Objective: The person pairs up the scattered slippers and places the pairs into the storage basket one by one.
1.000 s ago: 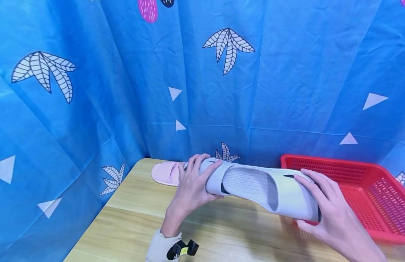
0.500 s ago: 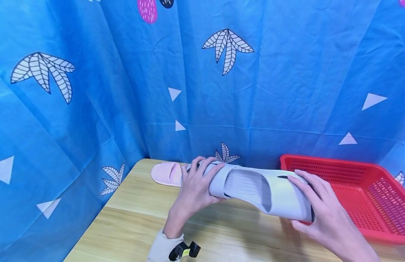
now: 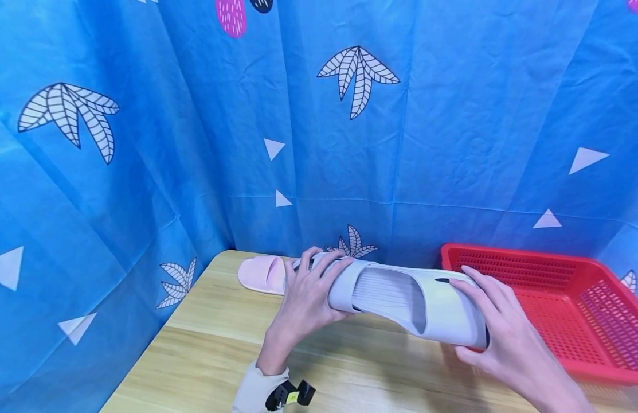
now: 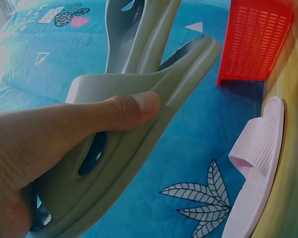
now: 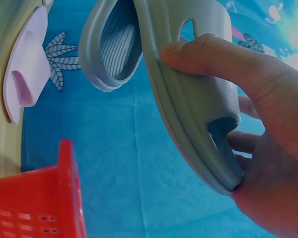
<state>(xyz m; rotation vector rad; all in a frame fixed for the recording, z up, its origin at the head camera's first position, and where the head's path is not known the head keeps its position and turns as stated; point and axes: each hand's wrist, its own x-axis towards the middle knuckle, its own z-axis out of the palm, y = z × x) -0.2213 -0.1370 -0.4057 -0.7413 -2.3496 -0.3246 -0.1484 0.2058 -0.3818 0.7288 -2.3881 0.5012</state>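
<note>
Two grey slippers are held up over the table, overlapping end to end in the head view. My left hand [image 3: 308, 292] grips the left grey slipper [image 3: 344, 291] around its strap, thumb lying along the near side in the left wrist view. The right grey slipper [image 3: 451, 310] is in my right hand [image 3: 509, 330], fingers over the top and thumb beneath. Its ribbed insole shows between the two straps. In the right wrist view, my thumb presses the side of that slipper [image 5: 181, 99]. The left hand hides part of a pink slipper [image 3: 259, 274] lying on the table behind it.
A red perforated basket [image 3: 515, 250] stands on the wooden table [image 3: 195, 350] at the right, just beyond my right hand. A blue patterned curtain [image 3: 432, 143] hangs close behind the table and along its left side.
My right hand has shifted a little left with its slipper, and my left hand slightly right with the other. The two straps are now closer together. The basket and pink slipper stay put.
</note>
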